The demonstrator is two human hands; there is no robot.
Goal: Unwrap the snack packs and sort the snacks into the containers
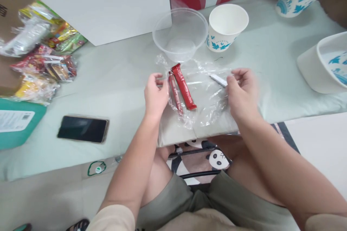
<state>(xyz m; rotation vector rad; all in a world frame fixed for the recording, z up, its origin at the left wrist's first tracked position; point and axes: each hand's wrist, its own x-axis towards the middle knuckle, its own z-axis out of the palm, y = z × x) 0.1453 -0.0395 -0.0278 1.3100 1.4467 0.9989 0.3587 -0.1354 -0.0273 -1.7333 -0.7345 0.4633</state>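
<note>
Left hand (156,94) and right hand (242,92) pinch clear plastic (207,113); the red bar (184,87) lies with its long axis pointing away (far end leaning left).

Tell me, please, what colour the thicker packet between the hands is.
The thicker packet is red with pale print, as the head view shows.

The pale green tabletop (114,83) carries a phone (83,129) at left, snack packets (61,70) beyond it, a clear bowl (180,48) just beside a paper cup (221,45), and a clear bag (207,110) near the front edge.
</note>
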